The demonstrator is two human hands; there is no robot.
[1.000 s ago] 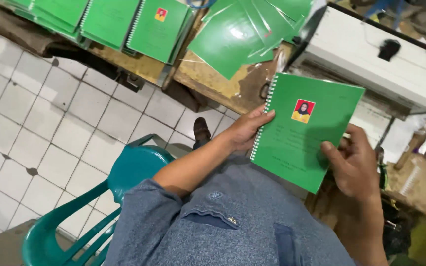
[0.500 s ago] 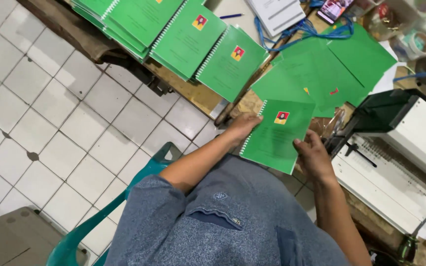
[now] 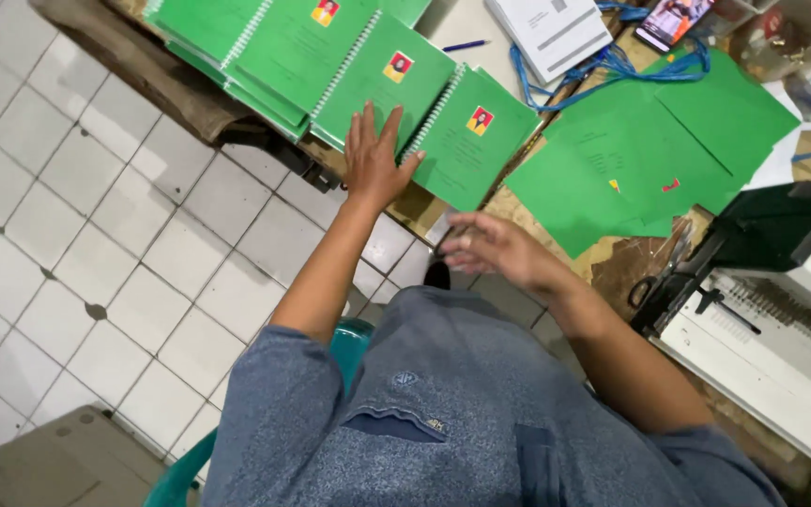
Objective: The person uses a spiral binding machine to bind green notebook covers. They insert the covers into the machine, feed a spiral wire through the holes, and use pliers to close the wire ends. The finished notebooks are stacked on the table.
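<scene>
A row of green spiral-bound booklets [image 3: 387, 80], each with a small picture on its cover, overlaps along the wooden table [image 3: 171, 89] at upper left. The left hand [image 3: 374, 160] lies flat and open, fingers spread across their lower edges. The right hand [image 3: 495, 249] hovers blurred, open and empty, at centre. Loose green covers [image 3: 650, 160] and a binding machine [image 3: 781, 310] sit right.

A floor [image 3: 96, 235] of pale square tiles with dark, grimy grout is filling the nine o'clock half of the view. A worn wooden surface [image 3: 157, 80] is running diagonally from twelve o'clock toward three o'clock (its edge chipped and darkened). A teal plastic chair [image 3: 185, 469] is showing at six o'clock. Even, soft light is falling across everything, casting only faint shadows.
</scene>
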